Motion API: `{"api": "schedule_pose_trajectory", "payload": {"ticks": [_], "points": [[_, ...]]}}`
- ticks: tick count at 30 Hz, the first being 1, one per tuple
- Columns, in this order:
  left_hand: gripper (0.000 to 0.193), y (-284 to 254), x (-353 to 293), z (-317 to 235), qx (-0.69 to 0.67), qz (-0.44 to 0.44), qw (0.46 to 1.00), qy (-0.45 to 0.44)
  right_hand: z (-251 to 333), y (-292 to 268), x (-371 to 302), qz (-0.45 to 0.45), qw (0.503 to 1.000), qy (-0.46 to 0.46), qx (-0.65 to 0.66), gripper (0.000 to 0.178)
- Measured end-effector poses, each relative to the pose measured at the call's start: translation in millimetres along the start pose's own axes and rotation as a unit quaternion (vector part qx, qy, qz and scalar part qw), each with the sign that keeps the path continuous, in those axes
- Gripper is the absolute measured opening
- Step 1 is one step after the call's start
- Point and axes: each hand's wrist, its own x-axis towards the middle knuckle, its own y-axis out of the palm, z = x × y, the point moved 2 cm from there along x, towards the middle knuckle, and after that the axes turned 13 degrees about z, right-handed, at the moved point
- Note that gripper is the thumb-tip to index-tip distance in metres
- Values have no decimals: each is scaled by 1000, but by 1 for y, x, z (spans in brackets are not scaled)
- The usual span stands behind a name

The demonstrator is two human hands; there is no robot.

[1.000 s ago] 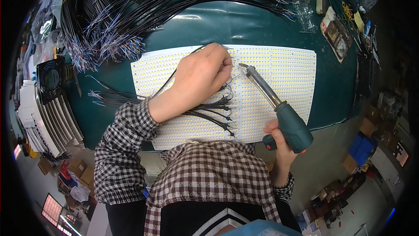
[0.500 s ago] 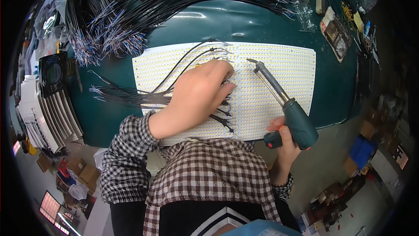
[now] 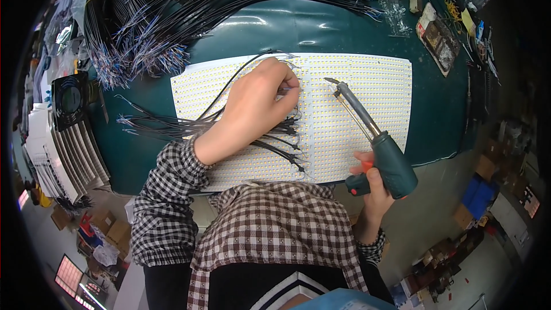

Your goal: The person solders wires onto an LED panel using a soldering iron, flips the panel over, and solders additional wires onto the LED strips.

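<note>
My left hand (image 3: 257, 95) is closed in a pinch over the white LED panel (image 3: 361, 103), close to its centre seam. What its fingertips hold is hidden behind the fingers. Black cables (image 3: 155, 125) run beneath this hand and end in thin bared wires along the seam. One black cable (image 3: 232, 80) arches above the hand to the panel's far edge; others end nearer to me. In my right hand (image 3: 376, 192) is a dark green gun-shaped soldering iron (image 3: 396, 164). Its tip points up and left, over the panel's right half and apart from my left hand.
A large heap of black cables (image 3: 229, 6) lies on the green table (image 3: 270, 29) at the back left. A dirty solder tray (image 3: 439, 40) sits far right, near small tools. At the left are a black fan (image 3: 70, 98) and stacked panels (image 3: 74, 152).
My left hand has shifted slightly up and left along the panel, now covering the second cable from the far edge. The soldering iron has barely moved.
</note>
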Motion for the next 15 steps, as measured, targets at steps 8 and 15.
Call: {"api": "schedule_pose_trajectory", "payload": {"ticks": [8,15], "points": [[10,2,1,-5,-10,-15,1000,-5,-1,2,0,18,1000,9,-4,38],[9,3,5,-1,36,-6,999,-1,1,5,-3,17,998,13,-51,24]]}}
